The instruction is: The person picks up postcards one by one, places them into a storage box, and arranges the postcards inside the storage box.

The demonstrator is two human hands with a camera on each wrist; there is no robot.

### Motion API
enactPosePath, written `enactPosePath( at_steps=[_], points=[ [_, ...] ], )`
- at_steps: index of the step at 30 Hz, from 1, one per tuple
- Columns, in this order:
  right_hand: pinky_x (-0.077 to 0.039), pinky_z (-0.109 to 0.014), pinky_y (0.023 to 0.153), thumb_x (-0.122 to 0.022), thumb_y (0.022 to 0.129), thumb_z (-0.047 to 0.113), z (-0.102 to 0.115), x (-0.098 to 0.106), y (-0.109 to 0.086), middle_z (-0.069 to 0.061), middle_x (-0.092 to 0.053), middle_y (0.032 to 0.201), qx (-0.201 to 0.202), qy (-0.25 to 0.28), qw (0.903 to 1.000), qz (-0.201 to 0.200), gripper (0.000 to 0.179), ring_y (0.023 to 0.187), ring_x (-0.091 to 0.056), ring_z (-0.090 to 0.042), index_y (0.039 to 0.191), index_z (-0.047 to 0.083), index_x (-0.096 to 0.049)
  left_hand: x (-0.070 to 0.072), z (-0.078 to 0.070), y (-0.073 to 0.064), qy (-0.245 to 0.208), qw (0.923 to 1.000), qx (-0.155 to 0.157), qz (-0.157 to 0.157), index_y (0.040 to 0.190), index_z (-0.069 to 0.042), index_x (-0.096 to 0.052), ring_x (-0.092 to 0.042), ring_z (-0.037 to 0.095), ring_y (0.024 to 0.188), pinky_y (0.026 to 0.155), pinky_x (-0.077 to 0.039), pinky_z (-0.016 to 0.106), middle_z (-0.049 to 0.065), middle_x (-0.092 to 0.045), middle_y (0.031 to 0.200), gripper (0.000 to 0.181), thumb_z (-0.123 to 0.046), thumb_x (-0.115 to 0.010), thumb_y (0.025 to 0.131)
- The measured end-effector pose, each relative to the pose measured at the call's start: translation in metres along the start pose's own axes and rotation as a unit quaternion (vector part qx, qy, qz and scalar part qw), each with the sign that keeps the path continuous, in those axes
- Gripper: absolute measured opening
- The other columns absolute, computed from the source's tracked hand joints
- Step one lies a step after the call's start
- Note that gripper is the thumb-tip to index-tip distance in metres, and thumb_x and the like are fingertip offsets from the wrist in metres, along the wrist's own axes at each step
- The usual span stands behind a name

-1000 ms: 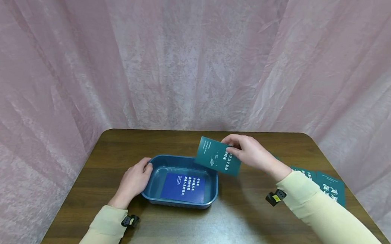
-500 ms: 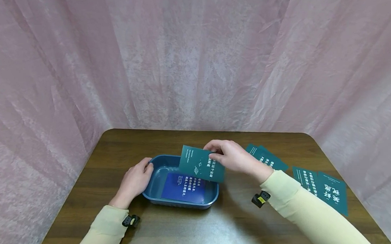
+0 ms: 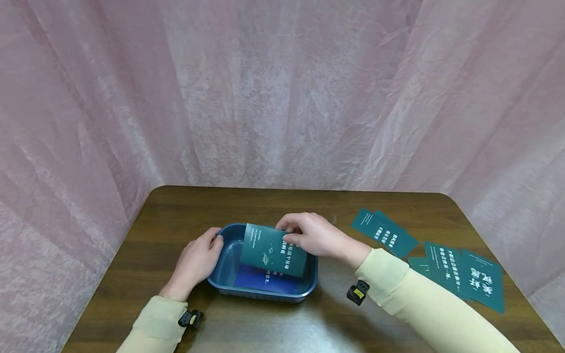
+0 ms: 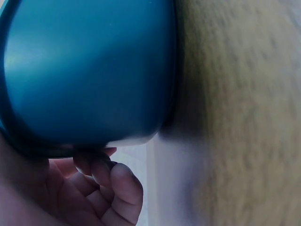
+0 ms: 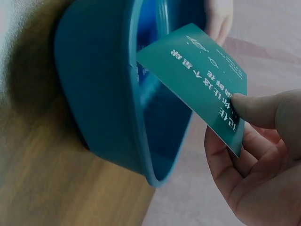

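A blue rectangular tray (image 3: 265, 295) with raised walls stands on the wooden table. My left hand (image 3: 195, 263) grips its left rim, thumb on the inner side; in the left wrist view curled fingers (image 4: 124, 186) show at the tray's outer wall (image 4: 94, 70). Over the tray's right half, my right hand (image 3: 315, 236) pinches a green card (image 3: 265, 250) with white lettering and small planet drawings. The right wrist view shows the thumb (image 5: 258, 108) on the card's printed face and the fingers behind it. A dark blue card (image 3: 264, 280) lies in the tray, partly covered by the green one.
Two overlapping green cards (image 3: 384, 232) lie at the back right of the table (image 3: 207, 208). Several more green cards (image 3: 483, 280) overlap nearer the right edge. A pink curtain (image 3: 277, 90) hangs behind the table.
My right hand has carried the green card left and downward, from the tray's right rim to above the blue card. Cards at the right came into view. The left hand has stayed at the rim.
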State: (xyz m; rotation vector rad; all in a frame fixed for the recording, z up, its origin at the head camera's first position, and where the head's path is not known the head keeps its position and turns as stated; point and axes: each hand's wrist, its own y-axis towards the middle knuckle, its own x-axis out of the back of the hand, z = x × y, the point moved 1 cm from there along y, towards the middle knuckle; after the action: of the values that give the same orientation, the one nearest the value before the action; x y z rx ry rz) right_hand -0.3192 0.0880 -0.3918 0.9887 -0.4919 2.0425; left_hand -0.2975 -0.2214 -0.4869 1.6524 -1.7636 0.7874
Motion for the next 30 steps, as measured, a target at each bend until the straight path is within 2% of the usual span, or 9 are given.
enactPosePath(
  at_steps=[11, 19, 25, 30],
  points=[
    [-0.056, -0.028, 0.074, -0.075, 0.105, 0.008, -0.004, -0.022, 0.013, 0.005, -0.077, 0.096, -0.016, 0.035, 0.9972, 0.064, 0.023, 0.082, -0.066, -0.006, 0.128, 0.010, -0.077, 0.001, 0.000, -0.002, -0.001, 1.0000, -0.007, -0.003, 0.157, -0.006, -0.057, -0.068, 0.042, 0.119, 0.106, -0.053, 0.066, 0.025, -0.067, 0.146, 0.047, -0.031, -0.046, 0.118],
    [-0.058, -0.032, 0.078, -0.075, 0.105, 0.006, -0.009, -0.034, 0.017, 0.001, -0.077, 0.100, -0.019, 0.027, 0.9952, 0.092, 0.023, 0.086, -0.067, -0.011, 0.128, 0.007, -0.076, 0.001, 0.000, -0.002, -0.002, 1.0000, 0.003, 0.005, 0.159, -0.006, -0.054, -0.067, 0.043, 0.123, 0.108, -0.051, 0.067, 0.025, -0.065, 0.148, 0.048, -0.030, -0.045, 0.119],
    [-0.059, -0.039, 0.088, -0.076, 0.105, 0.009, -0.013, -0.044, 0.018, -0.003, -0.078, 0.109, -0.013, -0.052, 0.9956, 0.077, 0.020, 0.099, -0.071, -0.018, 0.125, 0.008, -0.077, 0.001, -0.002, -0.003, -0.004, 0.9999, 0.007, 0.008, 0.160, -0.005, -0.054, -0.066, 0.044, 0.125, 0.109, -0.051, 0.068, 0.026, -0.064, 0.150, 0.048, -0.029, -0.045, 0.119],
    [-0.059, -0.037, 0.081, -0.079, 0.104, 0.015, -0.013, -0.052, 0.019, -0.001, -0.075, 0.099, 0.003, -0.143, 0.9876, 0.064, 0.015, 0.087, -0.066, -0.015, 0.118, 0.010, -0.079, 0.001, -0.002, -0.004, -0.006, 0.9999, 0.006, 0.010, 0.160, -0.004, -0.053, -0.065, 0.046, 0.129, 0.110, -0.050, 0.069, 0.026, -0.063, 0.152, 0.049, -0.030, -0.045, 0.119]
  ],
)
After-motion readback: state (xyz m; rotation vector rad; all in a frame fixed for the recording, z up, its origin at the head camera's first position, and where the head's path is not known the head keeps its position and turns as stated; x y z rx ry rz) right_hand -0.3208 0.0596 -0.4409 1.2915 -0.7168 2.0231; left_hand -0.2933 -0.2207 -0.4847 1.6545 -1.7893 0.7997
